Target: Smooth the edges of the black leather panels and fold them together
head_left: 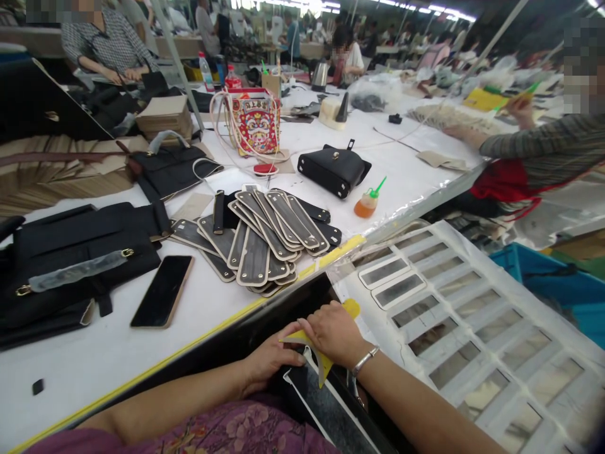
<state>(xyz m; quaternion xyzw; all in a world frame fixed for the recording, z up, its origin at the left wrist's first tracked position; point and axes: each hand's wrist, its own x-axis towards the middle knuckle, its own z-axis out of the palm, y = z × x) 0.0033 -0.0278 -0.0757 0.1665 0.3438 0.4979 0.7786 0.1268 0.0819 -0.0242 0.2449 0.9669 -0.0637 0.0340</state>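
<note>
Close to my lap, my left hand [270, 360] is closed at the upper end of a long dark panel [321, 394] with a whitish border, thumb and fingers pinching its edge. My right hand [336, 334] grips a curved, flat yellow piece [325, 366]; its exact kind I cannot make out. One part of it points toward my left fingers, and another end shows beyond my knuckles. The two hands almost touch, and the panel slants down toward the bottom of the view. My fingers hide part of its top edge.
On the white table [113, 359] lie a heap of dark strips with pale edges [255, 255], a phone [163, 291], black bags [333, 169] and a squeeze bottle [366, 205] of orange liquid. A slotted white rack [425, 302] stands right, beside a blue crate [534, 268]. A co-worker's sleeve [543, 148] is beyond.
</note>
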